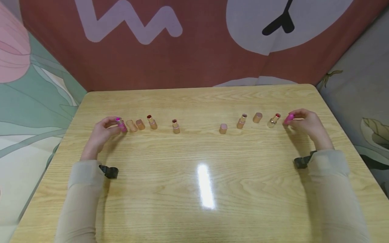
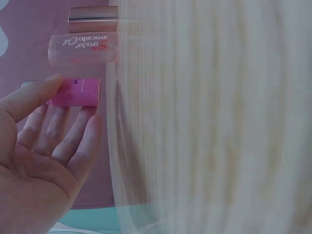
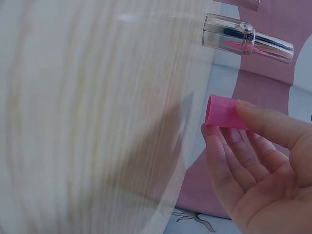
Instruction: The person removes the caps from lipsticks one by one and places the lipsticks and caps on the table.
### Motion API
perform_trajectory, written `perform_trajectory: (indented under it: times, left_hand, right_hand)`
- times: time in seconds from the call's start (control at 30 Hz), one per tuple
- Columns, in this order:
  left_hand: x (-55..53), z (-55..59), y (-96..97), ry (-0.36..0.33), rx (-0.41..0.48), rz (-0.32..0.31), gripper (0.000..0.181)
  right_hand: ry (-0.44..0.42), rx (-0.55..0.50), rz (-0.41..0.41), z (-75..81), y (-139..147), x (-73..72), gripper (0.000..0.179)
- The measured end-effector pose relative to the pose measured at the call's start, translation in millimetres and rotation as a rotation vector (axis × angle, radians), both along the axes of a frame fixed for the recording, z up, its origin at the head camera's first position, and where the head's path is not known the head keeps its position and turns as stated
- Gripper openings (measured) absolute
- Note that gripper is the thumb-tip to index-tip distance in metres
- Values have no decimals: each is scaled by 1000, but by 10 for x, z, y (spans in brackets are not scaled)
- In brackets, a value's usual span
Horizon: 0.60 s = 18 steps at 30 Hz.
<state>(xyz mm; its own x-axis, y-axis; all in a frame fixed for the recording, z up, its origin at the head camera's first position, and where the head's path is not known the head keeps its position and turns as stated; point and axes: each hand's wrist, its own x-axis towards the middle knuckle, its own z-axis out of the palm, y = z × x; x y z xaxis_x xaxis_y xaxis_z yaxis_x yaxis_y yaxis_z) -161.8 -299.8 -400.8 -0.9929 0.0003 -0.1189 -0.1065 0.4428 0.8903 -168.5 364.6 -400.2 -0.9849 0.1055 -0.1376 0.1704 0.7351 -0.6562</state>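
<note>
At the left of the row, my left hand (image 1: 101, 133) pinches an uncapped pink lipstick (image 1: 122, 126) between thumb and fingertips, its magenta tip uppermost. In the left wrist view the lipstick's pink base (image 2: 80, 92) is near the tabletop. Beside it stand a clear cap (image 1: 132, 126) and a rose-gold cap (image 1: 140, 124). Far to the right, my right hand (image 1: 310, 126) pinches a pink lipstick cap (image 1: 288, 118). The cap's hollow end faces the table in the right wrist view. Closest to that hand is a red lipstick with a clear base (image 1: 274, 120).
Two uncapped gold-collared lipsticks, one darker (image 1: 152, 122) and one nearer the middle (image 1: 176, 126), stand left of centre. Right of centre are a mauve cap (image 1: 223, 128), another uncapped lipstick (image 1: 241, 121) and a brown cap (image 1: 257, 117). The wooden table (image 1: 158, 199) meets a red cloth backdrop (image 1: 200, 64).
</note>
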Motion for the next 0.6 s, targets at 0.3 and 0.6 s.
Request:
perform_trajectory:
  times: [0.3, 0.6]
  left_hand:
    - [-1, -10, -31, -73, -65, -45, 22]
    - [-20, -36, -54, -129, -68, -61, 28]
  right_hand:
    - [-42, -17, 28, 5, 13, 5, 44]
    - [-85, -37, 41, -15, 38, -14, 47]
